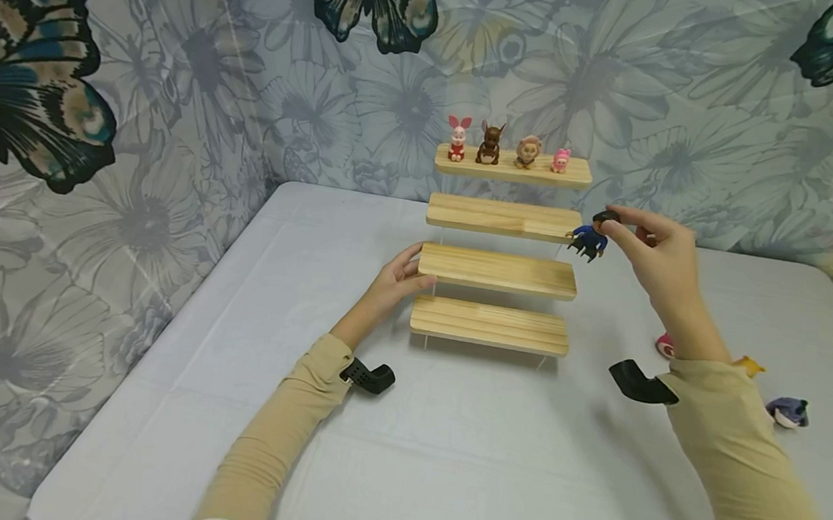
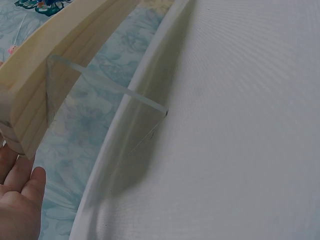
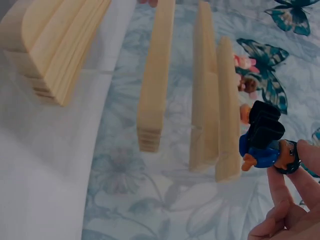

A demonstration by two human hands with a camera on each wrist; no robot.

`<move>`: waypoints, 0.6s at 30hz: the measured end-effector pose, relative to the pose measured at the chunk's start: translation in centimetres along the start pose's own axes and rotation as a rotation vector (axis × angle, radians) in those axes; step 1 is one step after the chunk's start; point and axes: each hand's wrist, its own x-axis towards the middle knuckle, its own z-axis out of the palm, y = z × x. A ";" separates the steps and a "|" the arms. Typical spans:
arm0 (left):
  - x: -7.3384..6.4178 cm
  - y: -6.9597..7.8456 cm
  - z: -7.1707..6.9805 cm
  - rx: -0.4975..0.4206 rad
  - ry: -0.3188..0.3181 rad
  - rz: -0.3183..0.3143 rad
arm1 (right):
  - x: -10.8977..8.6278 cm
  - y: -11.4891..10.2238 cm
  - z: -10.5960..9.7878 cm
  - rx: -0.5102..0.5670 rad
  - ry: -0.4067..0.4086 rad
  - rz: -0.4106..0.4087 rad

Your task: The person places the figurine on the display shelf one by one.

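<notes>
A tiered display shelf point(image 1: 498, 271) of light wooden planks on clear supports stands on the white-covered table. My left hand point(image 1: 393, 285) grips the left end of its second plank from the bottom, thumb at the front. In the left wrist view, fingers point(image 2: 33, 187) show beside a plank's end. My right hand point(image 1: 654, 254) pinches a small figurine point(image 1: 588, 240) by its dark-haired head, beside the right end of the second plank from the top. The figurine has a blue top and black lower part; the right wrist view shows the figurine point(image 3: 262, 142) lying sideways in that picture.
On the top plank stand a rabbit-eared figurine point(image 1: 457, 140), a brown one point(image 1: 489, 145), a lion-like one point(image 1: 528, 152) and a pink one point(image 1: 561, 160). Right of the shelf, partly behind my right arm, lie a pink figurine point(image 1: 665, 345), a yellow-orange one point(image 1: 749, 366) and a blue-grey one point(image 1: 788, 412).
</notes>
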 end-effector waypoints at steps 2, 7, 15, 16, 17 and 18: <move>0.0 0.0 0.0 0.003 -0.001 0.002 | 0.2 -0.3 0.2 0.006 -0.031 0.003; 0.0 0.0 -0.1 0.014 -0.002 0.006 | 1.0 -1.6 0.9 -0.016 -0.084 -0.010; 0.4 -1.1 -0.5 0.013 0.003 0.013 | 2.1 -2.8 2.7 0.008 -0.068 -0.029; 0.6 -1.3 -0.5 0.006 0.005 0.013 | 2.2 -2.8 2.9 0.023 -0.062 -0.026; 0.7 -1.6 -0.6 0.000 0.004 0.011 | 2.3 -2.7 3.0 0.039 -0.060 -0.017; 0.8 -1.8 -0.7 -0.009 0.003 0.009 | 2.4 -2.7 3.2 0.051 -0.057 -0.013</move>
